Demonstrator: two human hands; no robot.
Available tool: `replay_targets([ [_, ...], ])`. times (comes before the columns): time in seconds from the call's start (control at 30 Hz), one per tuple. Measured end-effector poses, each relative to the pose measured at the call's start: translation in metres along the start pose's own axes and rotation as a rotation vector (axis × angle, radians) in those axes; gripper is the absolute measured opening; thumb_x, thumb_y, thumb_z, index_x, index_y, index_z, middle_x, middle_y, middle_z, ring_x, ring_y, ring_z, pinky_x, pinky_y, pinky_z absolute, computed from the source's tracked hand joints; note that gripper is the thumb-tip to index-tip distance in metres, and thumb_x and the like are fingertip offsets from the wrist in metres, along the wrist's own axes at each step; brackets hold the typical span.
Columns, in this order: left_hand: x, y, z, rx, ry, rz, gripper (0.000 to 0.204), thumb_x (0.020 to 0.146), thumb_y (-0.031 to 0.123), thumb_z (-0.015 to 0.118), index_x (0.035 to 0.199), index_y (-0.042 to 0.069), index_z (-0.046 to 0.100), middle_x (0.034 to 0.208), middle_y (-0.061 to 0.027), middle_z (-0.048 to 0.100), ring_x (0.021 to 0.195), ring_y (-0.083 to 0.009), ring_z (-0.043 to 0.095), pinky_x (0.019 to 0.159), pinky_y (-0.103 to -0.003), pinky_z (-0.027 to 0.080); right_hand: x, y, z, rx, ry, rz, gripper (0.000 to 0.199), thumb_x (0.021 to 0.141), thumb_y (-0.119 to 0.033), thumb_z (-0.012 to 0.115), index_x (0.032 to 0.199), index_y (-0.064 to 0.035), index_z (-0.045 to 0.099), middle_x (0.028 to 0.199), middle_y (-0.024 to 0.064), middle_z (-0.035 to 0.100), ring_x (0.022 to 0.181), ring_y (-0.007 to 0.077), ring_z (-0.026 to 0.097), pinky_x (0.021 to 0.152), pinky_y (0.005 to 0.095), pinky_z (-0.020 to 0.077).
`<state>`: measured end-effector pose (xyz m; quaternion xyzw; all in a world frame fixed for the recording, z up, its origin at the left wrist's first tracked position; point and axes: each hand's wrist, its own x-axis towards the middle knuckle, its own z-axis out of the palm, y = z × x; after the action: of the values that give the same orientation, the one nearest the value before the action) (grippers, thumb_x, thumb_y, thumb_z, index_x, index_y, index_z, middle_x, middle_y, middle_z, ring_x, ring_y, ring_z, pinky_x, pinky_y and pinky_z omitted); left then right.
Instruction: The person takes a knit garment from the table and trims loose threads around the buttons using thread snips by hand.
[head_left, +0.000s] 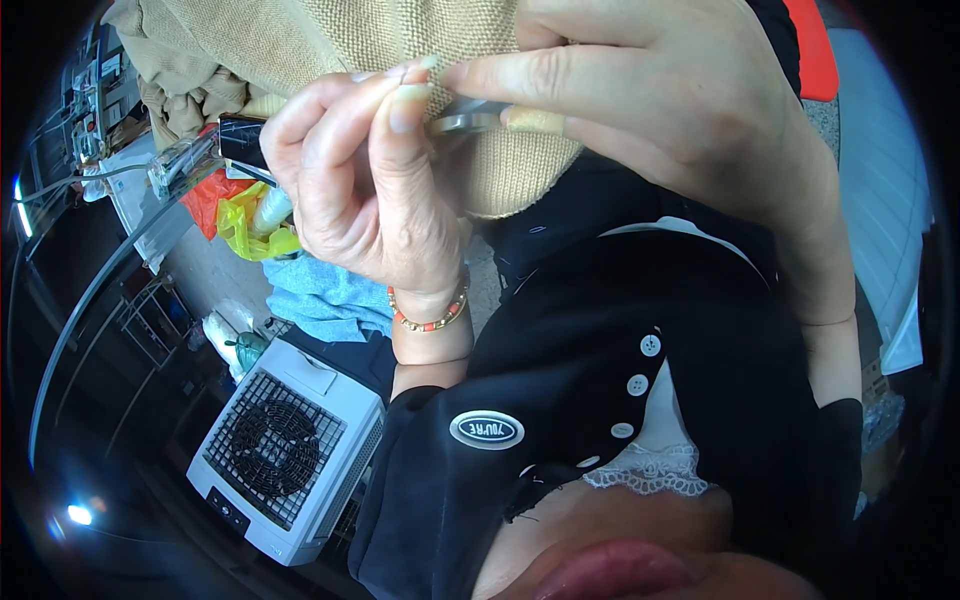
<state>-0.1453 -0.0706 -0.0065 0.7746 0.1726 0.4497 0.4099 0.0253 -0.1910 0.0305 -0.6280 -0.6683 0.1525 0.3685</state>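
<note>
Beige knitted fabric [260, 40] spreads under and beyond both hands, its ribbed edge hanging below them. My left hand [370, 170], with an orange-and-gold bracelet at its wrist, pinches thumb and index finger together. Whatever lies between those fingertips is too thin to name. From the right comes my right hand [650, 90], its index finger reaching almost to the left fingertips. A yellowish wrap covers one of its fingertips. Beside that tip, a small shiny metal tool [468, 122] with a curved edge sits in the right hand, mostly hidden by the fingers.
Left of the fabric are a black phone-like slab [243, 140], a yellow plastic bag [245, 225] and blue cloth [325, 295]. A grey-white fan unit [290, 450] stands at lower left. A pale panel [885, 190] is at the right, near a red piece [812, 50].
</note>
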Motion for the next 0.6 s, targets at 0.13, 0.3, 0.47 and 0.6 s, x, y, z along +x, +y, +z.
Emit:
replay_targets([
  [0.13, -0.004, -0.005, -0.006, -0.053, 0.02, -0.037, 0.009, 0.086, 0.007, 0.069, 0.094, 0.004, 0.071, 0.098, -0.0049, 0.053, 0.085, -0.0105, 0.053, 0.074, -0.021, 0.043, -0.005, 0.012, 0.027, -0.138, 0.231, -0.187, 0.02, 0.077, -0.014, 0.062, 0.094, -0.0079, 0.068, 0.077, 0.002, 0.056, 0.065, 0.0156, 0.059, 0.048, 0.027, 0.0454],
  [0.3, -0.003, -0.007, -0.012, 0.063, -0.095, 0.127, 0.036, 0.081, 0.012, 0.074, 0.108, 0.001, 0.054, 0.104, -0.0104, 0.048, 0.1, -0.019, 0.051, 0.082, -0.028, 0.044, -0.019, 0.01, -0.001, 0.107, 0.221, 0.09, 0.025, 0.074, -0.002, 0.072, 0.099, -0.0009, 0.069, 0.077, 0.008, 0.06, 0.066, 0.0178, 0.062, 0.052, 0.026, 0.0461],
  [0.47, -0.008, 0.006, -0.027, 0.5, -0.274, 0.145, 0.039, 0.071, 0.003, 0.079, 0.106, 0.004, 0.064, 0.1, -0.0082, 0.056, 0.076, -0.0121, 0.053, 0.057, -0.02, 0.041, -0.033, 0.02, 0.003, 0.248, 0.416, 0.152, 0.034, 0.076, -0.002, 0.076, 0.108, 0.0037, 0.068, 0.076, 0.0062, 0.061, 0.06, 0.0103, 0.05, 0.052, 0.0229, 0.0384],
  [0.6, 0.001, 0.009, -0.045, 0.429, -0.36, 0.066, 0.026, 0.078, -0.005, 0.07, 0.104, 0.0, 0.065, 0.098, -0.0105, 0.06, 0.079, -0.0129, 0.058, 0.058, -0.02, 0.048, -0.039, 0.025, 0.007, 0.349, 0.455, 0.227, 0.035, 0.076, -0.002, 0.076, 0.11, 0.0046, 0.067, 0.077, 0.004, 0.06, 0.059, 0.0065, 0.045, 0.051, 0.0211, 0.034],
])
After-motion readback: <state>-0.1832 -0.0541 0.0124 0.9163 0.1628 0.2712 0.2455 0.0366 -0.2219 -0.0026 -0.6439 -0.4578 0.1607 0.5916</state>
